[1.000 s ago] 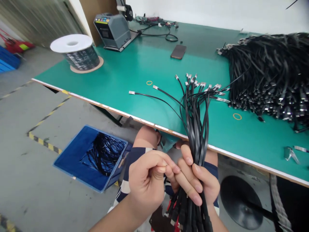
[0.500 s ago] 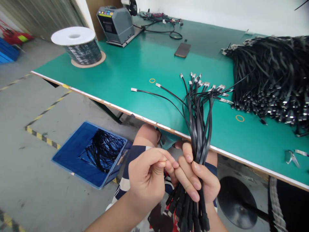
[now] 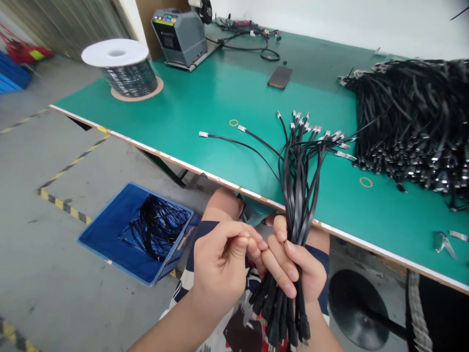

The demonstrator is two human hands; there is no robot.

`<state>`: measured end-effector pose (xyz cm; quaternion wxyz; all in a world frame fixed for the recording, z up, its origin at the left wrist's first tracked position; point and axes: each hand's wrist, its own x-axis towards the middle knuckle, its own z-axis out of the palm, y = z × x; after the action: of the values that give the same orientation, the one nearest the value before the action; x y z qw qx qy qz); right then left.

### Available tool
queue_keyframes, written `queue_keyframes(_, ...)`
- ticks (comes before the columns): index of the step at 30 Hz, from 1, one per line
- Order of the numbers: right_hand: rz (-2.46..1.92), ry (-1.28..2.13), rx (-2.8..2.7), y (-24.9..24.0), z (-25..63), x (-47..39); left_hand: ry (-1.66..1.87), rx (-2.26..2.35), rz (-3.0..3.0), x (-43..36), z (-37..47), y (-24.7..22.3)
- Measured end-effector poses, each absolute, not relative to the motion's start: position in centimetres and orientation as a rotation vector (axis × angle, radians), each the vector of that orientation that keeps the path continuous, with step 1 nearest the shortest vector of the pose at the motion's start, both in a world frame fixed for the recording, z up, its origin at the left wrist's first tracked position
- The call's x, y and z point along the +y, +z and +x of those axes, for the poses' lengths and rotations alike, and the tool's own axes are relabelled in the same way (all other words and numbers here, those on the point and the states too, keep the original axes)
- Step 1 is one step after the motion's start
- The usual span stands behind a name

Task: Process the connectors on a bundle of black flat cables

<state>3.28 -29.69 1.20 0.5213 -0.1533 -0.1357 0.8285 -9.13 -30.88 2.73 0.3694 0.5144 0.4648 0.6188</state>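
My right hand [image 3: 298, 269] is wrapped round a bundle of flat black cables [image 3: 299, 195]. The bundle's silver-tipped ends fan out over the green table, and its black connector ends hang over my lap. Beside it, my left hand [image 3: 223, 256] is closed, thumb pinched against the index finger, its fingertips touching the fingers of my right hand. Whatever the pinch holds is too small to make out. Two yellow rings lie on the table, one [image 3: 233, 122] left of the cable ends and one [image 3: 365, 182] to their right.
A large cable pile [image 3: 414, 127] covers the table's right side. Along the back are a phone [image 3: 280, 77], a grey machine [image 3: 181, 39] and a wire spool [image 3: 128, 73]. On the floor at left stands a blue bin [image 3: 106, 239] with cables inside. The green table's [image 3: 205, 98] front edge crosses before me.
Both hands and the bundle have shifted slightly left, keeping the same grip. The whole view has also moved a little.
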Motion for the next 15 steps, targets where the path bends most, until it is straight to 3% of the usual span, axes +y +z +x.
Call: queue_keyframes(15,-0.274,2.081,-0.267,1.9,3.9,-29.0,1.249,1.305,1.419,-31.6,-12.9,2.8)
